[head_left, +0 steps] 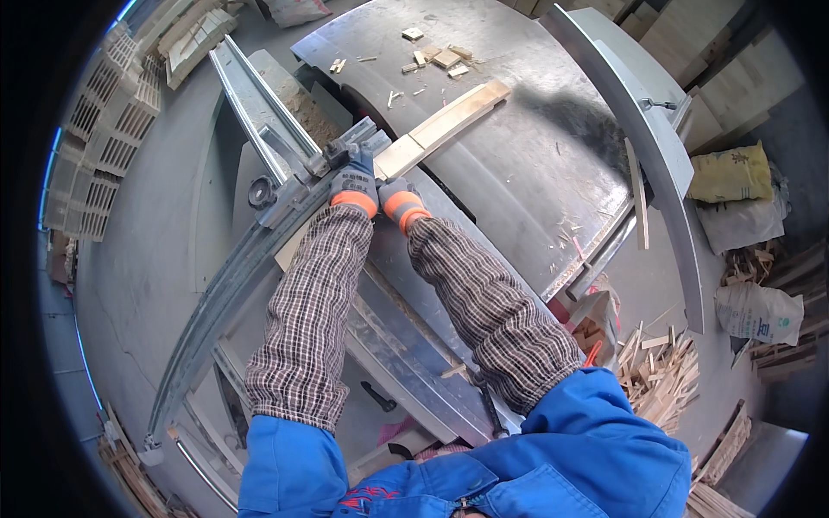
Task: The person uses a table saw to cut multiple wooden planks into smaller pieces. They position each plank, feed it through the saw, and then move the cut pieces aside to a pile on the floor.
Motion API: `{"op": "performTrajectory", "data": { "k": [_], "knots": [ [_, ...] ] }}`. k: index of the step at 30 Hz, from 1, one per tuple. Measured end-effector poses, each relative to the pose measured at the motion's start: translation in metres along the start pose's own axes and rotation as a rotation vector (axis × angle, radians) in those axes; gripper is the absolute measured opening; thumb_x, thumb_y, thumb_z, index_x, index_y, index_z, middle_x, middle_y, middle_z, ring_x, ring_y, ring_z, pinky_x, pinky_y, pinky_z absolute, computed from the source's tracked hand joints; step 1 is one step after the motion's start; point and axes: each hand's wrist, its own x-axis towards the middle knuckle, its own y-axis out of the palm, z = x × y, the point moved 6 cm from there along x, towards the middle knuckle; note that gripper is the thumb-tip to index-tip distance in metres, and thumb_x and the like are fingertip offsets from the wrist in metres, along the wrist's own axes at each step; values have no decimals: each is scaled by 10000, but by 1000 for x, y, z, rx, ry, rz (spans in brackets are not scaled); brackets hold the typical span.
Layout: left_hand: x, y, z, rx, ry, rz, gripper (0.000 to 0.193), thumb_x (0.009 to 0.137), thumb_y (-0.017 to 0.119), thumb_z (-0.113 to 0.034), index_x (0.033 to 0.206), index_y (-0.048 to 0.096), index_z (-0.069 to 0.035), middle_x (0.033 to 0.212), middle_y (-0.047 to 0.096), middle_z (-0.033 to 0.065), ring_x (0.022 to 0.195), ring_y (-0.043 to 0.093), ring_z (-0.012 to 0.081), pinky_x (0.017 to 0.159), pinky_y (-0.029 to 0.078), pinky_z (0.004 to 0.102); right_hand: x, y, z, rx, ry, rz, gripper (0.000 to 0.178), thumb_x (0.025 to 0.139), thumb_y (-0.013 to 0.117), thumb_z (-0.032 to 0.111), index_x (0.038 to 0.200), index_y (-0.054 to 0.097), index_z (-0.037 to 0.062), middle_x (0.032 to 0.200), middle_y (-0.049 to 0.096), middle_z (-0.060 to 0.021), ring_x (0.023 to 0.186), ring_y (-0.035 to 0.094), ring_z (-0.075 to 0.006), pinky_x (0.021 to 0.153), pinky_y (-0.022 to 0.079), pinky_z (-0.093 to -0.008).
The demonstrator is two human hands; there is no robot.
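Grey-and-orange work gloves cover both my hands, which are close together over the metal table of a saw. My left hand (355, 183) is closed at the metal fence (298, 200), its fingers curled over the edge of a pale wooden board. Beside it, my right hand (401, 200) is closed against the near edge of the same wooden board (399, 159). Farther out, more pale wood (462, 114) lies in line with it, with a seam across. Another part of pale wood (294, 246) shows under my left forearm. My fingertips are partly hidden.
Small wood offcuts (446, 58) lie on the far saw table (527, 164). A curved-looking metal rail (643, 129) stands at the right. A pile of wood strips (661, 380) and several sacks (734, 173) are on the floor. Stacked plastic pallets (112, 147) stand left.
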Motion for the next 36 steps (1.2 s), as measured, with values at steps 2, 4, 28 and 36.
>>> {"op": "performTrajectory", "data": {
  "k": [2,4,28,36],
  "knots": [
    [1,-6,-2,-43,-26,54,755,885,562,-193,1511,166,-47,1551,228,201,1285,490,287,1012,451,345,12,3,-6,65,11,-53,496,861,503,475,1039,707,59,1122,634,-238,1062,601,-414,891,488,-440],
    [-3,-12,-3,-98,-59,120,760,881,569,-198,1512,170,-57,1550,231,200,1257,517,289,998,460,349,11,5,-11,62,57,-42,475,877,483,453,1040,703,65,1115,637,-232,1061,598,-415,887,489,-445],
    [-13,-11,15,-110,-101,170,671,927,462,-174,1505,155,-29,1548,201,234,1373,379,290,1079,387,346,-5,7,18,-52,-132,18,465,866,493,450,1071,692,82,1129,630,-221,1025,620,-394,847,503,-449],
    [-7,-18,6,-75,-71,102,750,895,515,-186,1513,118,-35,1559,188,215,1387,359,267,1087,375,356,7,-13,-2,-151,-60,9,486,895,458,504,1071,705,124,1108,673,-171,1047,628,-368,900,478,-457]
  ]
}}
